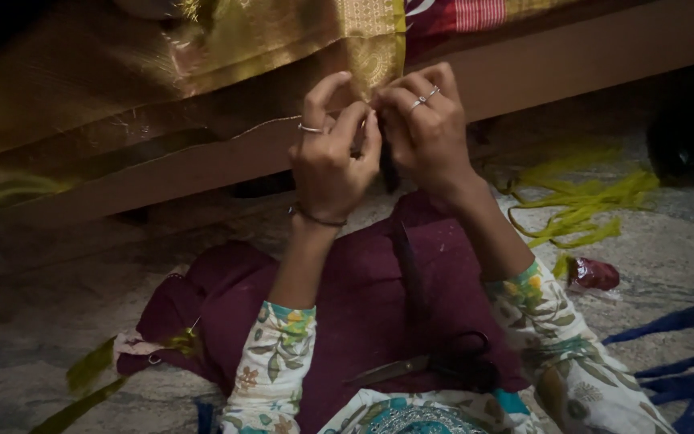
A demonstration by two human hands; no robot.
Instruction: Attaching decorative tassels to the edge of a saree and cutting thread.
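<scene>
Both hands pinch the hanging edge of the gold sari [202,56] off the wooden bed: left hand [331,153] and right hand [427,128] closed together on its threads. Scissors [435,366] rest on the lap, close to grab.

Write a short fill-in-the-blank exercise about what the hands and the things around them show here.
1. Both hands, the left hand and the right hand, work at the edge of a ______ fabric.
2. A pair of ______ lies on the maroon cloth in the lap.
3. The loose threads on the floor by the right arm are ______ in colour.
4. Each hand wears a silver ______ on a finger.

Missing words: golden; scissors; yellow-green; ring
</scene>
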